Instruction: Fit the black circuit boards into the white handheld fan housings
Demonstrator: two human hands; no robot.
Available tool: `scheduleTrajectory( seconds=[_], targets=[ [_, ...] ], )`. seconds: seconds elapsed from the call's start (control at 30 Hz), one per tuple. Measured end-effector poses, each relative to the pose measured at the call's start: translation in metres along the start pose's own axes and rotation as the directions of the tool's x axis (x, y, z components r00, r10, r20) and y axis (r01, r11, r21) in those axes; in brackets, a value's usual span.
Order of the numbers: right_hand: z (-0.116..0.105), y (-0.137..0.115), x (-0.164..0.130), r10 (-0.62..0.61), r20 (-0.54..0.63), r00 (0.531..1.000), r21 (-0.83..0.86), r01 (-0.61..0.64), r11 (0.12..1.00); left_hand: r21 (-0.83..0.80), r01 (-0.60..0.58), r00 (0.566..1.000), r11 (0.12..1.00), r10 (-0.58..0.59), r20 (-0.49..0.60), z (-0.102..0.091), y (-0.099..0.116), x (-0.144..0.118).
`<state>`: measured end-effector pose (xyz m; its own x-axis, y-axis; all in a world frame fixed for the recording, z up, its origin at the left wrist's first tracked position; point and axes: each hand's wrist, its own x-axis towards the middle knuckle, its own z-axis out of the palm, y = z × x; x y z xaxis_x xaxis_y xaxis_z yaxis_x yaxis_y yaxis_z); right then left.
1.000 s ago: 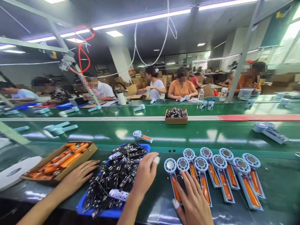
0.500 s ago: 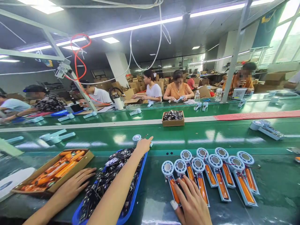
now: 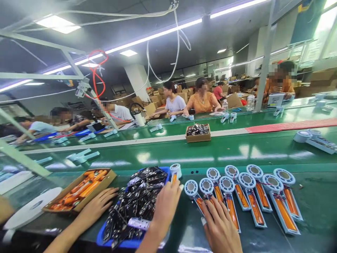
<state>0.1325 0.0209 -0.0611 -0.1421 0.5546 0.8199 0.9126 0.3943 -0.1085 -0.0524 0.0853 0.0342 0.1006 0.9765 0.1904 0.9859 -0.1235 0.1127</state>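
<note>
My left hand [image 3: 165, 205] is shut on a light-blue hand-fan unit [image 3: 175, 171] with a round head and an orange battery, held at the right edge of a blue tray [image 3: 104, 239] piled with black circuit boards [image 3: 137, 198]. My right hand [image 3: 220, 228] lies flat with spread fingers on the leftmost pieces of a row of several like fan units [image 3: 252, 193] on the green bench. It grips nothing. Both hands wear white finger cots.
Another person's hand [image 3: 98, 207] rests beside a cardboard box of orange batteries [image 3: 79, 191] at the left. A small box of parts [image 3: 198, 133] and loose fan units [image 3: 314, 138] ride the green conveyor belt [image 3: 237, 151]. Several seated people work along the belt's far side.
My left hand reached out to the belt, took hold of the lone fan unit there and drew it back to the tray's edge. My right hand stayed on the row.
</note>
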Motion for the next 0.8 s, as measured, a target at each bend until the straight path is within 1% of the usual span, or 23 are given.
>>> scheduleTrajectory(
  seconds=[0.03, 0.1, 0.17, 0.23, 0.3, 0.37, 0.43, 0.47, 0.5, 0.53, 0.57, 0.6, 0.67, 0.7, 0.73, 0.8],
  targets=[
    [0.000, 0.002, -0.001, 0.000, 0.010, 1.000, 0.008, 0.000, 1.000, 0.005, 0.022, 1.000, 1.000, -0.022, 0.003, 0.006, 0.003, -0.014],
    [-0.002, 0.008, -0.003, -0.042, 0.059, 0.997, 0.006, 0.041, 0.999, -0.004, 0.038, 0.999, 0.999, -0.038, 0.009, 0.021, 0.014, -0.043],
    [-0.004, 0.013, -0.005, -0.105, 0.110, 0.988, -0.019, 0.107, 0.994, -0.027, 0.019, 1.000, 0.999, -0.018, 0.023, 0.037, 0.026, -0.067],
    [-0.004, 0.016, -0.007, -0.137, 0.126, 0.983, -0.056, 0.145, 0.988, -0.072, -0.019, 0.999, 0.997, 0.021, 0.025, 0.048, 0.036, -0.086],
    [-0.004, 0.018, -0.008, -0.151, 0.131, 0.980, -0.084, 0.163, 0.983, -0.168, -0.072, 0.995, 0.983, 0.083, 0.062, 0.049, 0.040, -0.095],
    [-0.005, 0.019, -0.008, -0.169, 0.138, 0.976, -0.078, 0.180, 0.981, -0.301, -0.104, 0.979, 0.948, 0.151, 0.138, 0.037, 0.035, -0.096],
    [-0.008, 0.018, -0.006, -0.176, 0.130, 0.976, -0.048, 0.184, 0.982, -0.413, -0.079, 0.966, 0.908, 0.171, 0.193, 0.014, 0.018, -0.092],
    [-0.010, 0.018, -0.004, -0.172, 0.117, 0.978, -0.032, 0.177, 0.984, -0.435, -0.037, 0.973, 0.900, 0.132, 0.192, 0.002, 0.005, -0.090],
    [-0.013, 0.017, -0.002, -0.161, 0.099, 0.982, -0.017, 0.164, 0.986, -0.388, 0.034, 0.985, 0.921, 0.035, 0.171, -0.010, -0.010, -0.088],
    [-0.015, 0.015, 0.001, -0.148, 0.080, 0.986, -0.003, 0.148, 0.989, -0.288, 0.122, 0.988, 0.950, -0.089, 0.125, -0.020, -0.027, -0.086],
    [-0.017, 0.014, 0.003, -0.133, 0.063, 0.989, 0.008, 0.133, 0.991, -0.238, 0.184, 0.982, 0.954, -0.166, 0.094, -0.029, -0.044, -0.085],
    [-0.018, 0.012, 0.005, -0.122, 0.051, 0.991, 0.019, 0.121, 0.992, -0.209, 0.216, 0.976, 0.954, -0.203, 0.081, -0.035, -0.061, -0.084],
    [-0.020, 0.009, 0.007, -0.107, 0.048, 0.993, 0.038, 0.105, 0.994, -0.170, 0.220, 0.974, 0.960, -0.206, 0.099, -0.041, -0.090, -0.084],
    [-0.021, 0.008, 0.008, -0.101, 0.056, 0.993, 0.046, 0.098, 0.994, -0.166, 0.200, 0.976, 0.966, -0.181, 0.121, -0.042, -0.101, -0.085],
    [-0.021, 0.008, 0.009, -0.093, 0.062, 0.994, 0.057, 0.090, 0.994, -0.170, 0.170, 0.979, 0.971, -0.146, 0.145, -0.041, -0.108, -0.084],
    [-0.024, 0.007, 0.010, -0.072, 0.069, 0.995, 0.087, 0.066, 0.994, -0.198, 0.103, 0.981, 0.975, -0.067, 0.181, -0.040, -0.116, -0.083]
  ],
)
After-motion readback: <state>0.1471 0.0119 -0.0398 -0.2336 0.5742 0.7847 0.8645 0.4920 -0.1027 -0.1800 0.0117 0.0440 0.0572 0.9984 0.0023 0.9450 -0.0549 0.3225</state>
